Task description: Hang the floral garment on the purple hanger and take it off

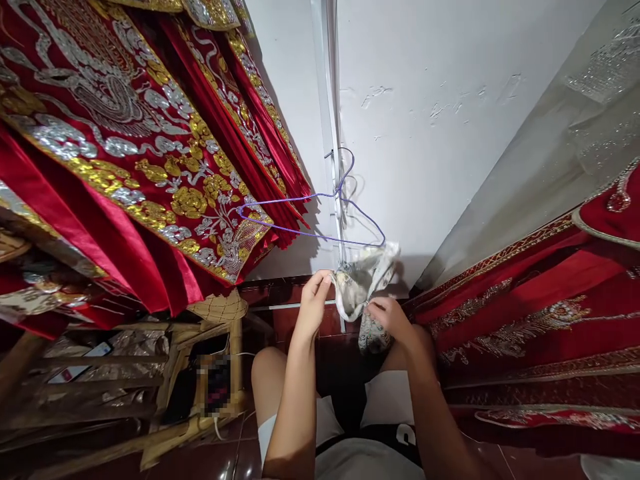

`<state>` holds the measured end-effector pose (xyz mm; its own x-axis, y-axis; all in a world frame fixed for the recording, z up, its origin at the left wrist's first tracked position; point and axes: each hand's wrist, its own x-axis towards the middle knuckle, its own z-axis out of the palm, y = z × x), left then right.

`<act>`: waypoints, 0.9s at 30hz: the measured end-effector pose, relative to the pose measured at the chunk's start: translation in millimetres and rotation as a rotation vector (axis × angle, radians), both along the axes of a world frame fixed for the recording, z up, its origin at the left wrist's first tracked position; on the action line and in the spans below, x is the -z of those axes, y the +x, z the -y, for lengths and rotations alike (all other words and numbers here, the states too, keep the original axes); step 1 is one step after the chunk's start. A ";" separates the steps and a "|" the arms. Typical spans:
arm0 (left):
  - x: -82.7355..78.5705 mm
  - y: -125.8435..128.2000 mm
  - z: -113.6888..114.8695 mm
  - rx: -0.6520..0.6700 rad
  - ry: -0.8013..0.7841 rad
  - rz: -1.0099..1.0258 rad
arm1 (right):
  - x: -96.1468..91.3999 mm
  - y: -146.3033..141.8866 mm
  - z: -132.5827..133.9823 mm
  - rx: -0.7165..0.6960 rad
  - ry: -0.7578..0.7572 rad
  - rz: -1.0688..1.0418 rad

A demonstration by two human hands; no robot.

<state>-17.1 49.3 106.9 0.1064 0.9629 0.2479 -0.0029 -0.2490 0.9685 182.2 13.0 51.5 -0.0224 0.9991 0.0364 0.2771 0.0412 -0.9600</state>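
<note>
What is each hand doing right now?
Left hand: closed, pinching the top edge of the patterned cloth.
Right hand: closed, gripping the same cloth lower down.

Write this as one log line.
left hand: pinches crumpled cloth | right hand: grips same cloth | above: purple hanger | sides: red robes

Bright, even light falls on the white wall (450,100), which looks nearly washed out. The purple hanger (300,231) throws a soft shadow on it, to the right. Gold and silver threads on the red garments (125,133) at the left glint. The left hand (313,303), the right hand (393,320) and the cloth (360,280) they pinch are sharp. The near left floor (200,460) is dim; one patch (215,383) there is pixelated. The edges bend strongly.
</note>
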 end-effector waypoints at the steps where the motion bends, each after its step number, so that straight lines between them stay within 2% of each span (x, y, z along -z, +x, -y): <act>1: -5.7 4.0 3.1 0.022 0.024 0.040 | -4.8 0.2 -1.1 -0.009 0.048 0.041; 3: -16.1 12.6 10.4 0.090 0.064 0.058 | -19.2 -5.7 -3.9 -0.078 0.132 0.006; 5: -23.5 19.7 15.7 0.134 0.129 0.031 | -37.3 -18.7 -7.4 -0.265 0.162 -0.083; 7: -26.7 21.7 15.0 0.109 0.215 -0.023 | -55.0 -33.1 -12.5 -0.426 0.118 -0.160; 9: -24.4 16.0 7.6 0.046 0.262 -0.069 | -69.3 -41.8 -20.0 -0.490 0.057 -0.197; 11: -15.9 2.8 -2.7 0.072 0.214 -0.075 | -79.6 -40.4 -31.4 -0.499 -0.011 -0.209; 13: -2.2 -15.4 -10.4 0.263 0.063 -0.118 | -87.2 -29.5 -48.0 -0.477 -0.056 -0.198; 15: 12.8 -36.2 -12.5 0.508 -0.118 -0.294 | -92.8 -13.5 -70.6 -0.380 0.027 -0.153; 17: 23.6 -58.0 -10.0 0.624 -0.214 -0.553 | -95.3 2.3 -97.8 -0.165 0.226 -0.112; 19: 25.5 -79.5 -6.8 0.573 -0.211 -0.776 | -92.5 13.5 -124.9 0.080 0.387 -0.096; 20: 22.6 -89.6 -6.3 0.509 -0.190 -0.861 | -88.6 16.6 -136.6 0.143 0.416 -0.080; 21: 17.3 -98.9 -6.8 0.444 -0.170 -0.935 | -83.4 18.1 -146.1 0.157 0.413 -0.056; 23: 2.0 -114.1 -11.5 0.330 -0.148 -1.088 | -70.8 17.6 -157.7 0.064 0.332 0.009; 25: -16.2 -124.1 -20.0 0.246 -0.139 -1.242 | -59.0 16.2 -159.5 -0.021 0.235 0.057; 27: -34.2 -128.7 -31.0 0.176 -0.087 -1.326 | -52.0 18.6 -154.2 0.003 0.206 0.090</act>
